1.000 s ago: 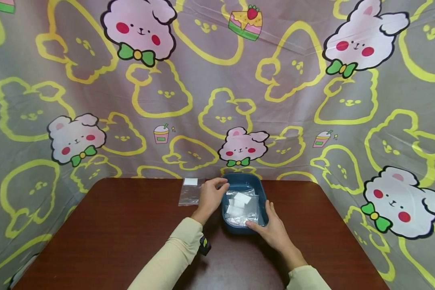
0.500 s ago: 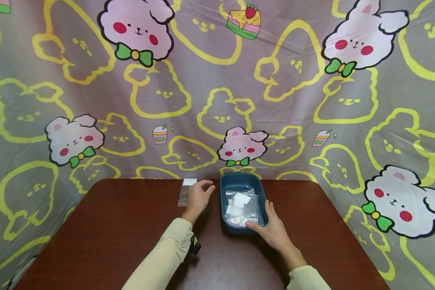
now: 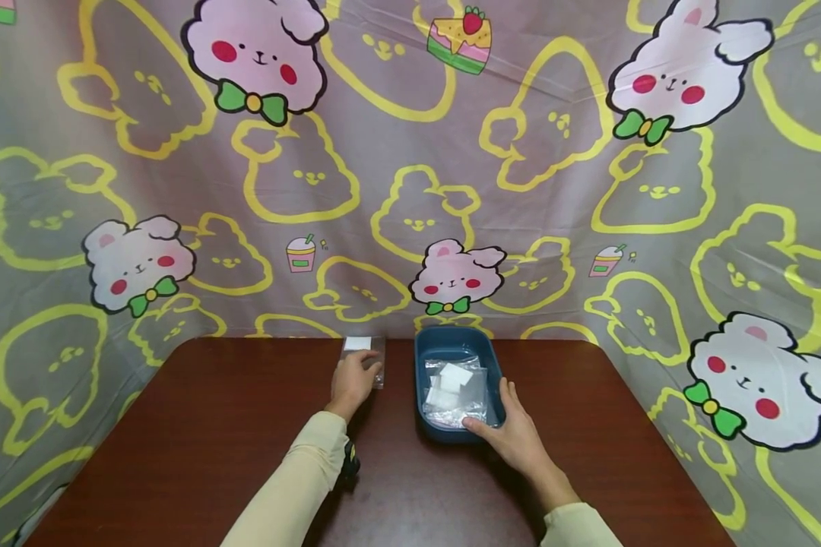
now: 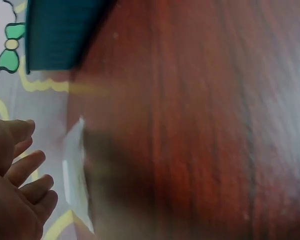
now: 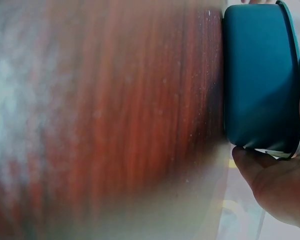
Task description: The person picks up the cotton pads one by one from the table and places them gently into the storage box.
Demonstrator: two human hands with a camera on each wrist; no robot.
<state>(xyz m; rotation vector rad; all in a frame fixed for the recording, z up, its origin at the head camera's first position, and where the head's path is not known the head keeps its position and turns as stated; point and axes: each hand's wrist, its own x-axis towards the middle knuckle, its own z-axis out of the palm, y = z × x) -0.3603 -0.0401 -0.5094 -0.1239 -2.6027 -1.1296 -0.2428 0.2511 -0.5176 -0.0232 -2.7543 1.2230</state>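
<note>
A flat clear zip bag (image 3: 378, 377) with a white label (image 3: 358, 343) lies near the table's back edge. My left hand (image 3: 354, 377) hovers over it with loosely bent fingers. In the left wrist view a gap shows between that hand (image 4: 20, 180) and the bag (image 4: 77, 175). To the right stands a dark blue plastic bin (image 3: 453, 340), holding several similar clear bags (image 3: 477, 395) with white labels. My right hand (image 3: 520, 434) grips its near right corner, the thumb over the rim and the fingers along the outer side (image 5: 260, 75).
Brown wood-grain table (image 3: 232, 441) lies under everything. Directly behind its back edge hangs a patterned cloth (image 3: 410, 190), with more cloth at both sides. A small black device (image 3: 350, 460) sits on my left wrist.
My left hand has moved left, from the bin's left rim to above the lone bag. The right hand stays on the bin, which has hardly moved.
</note>
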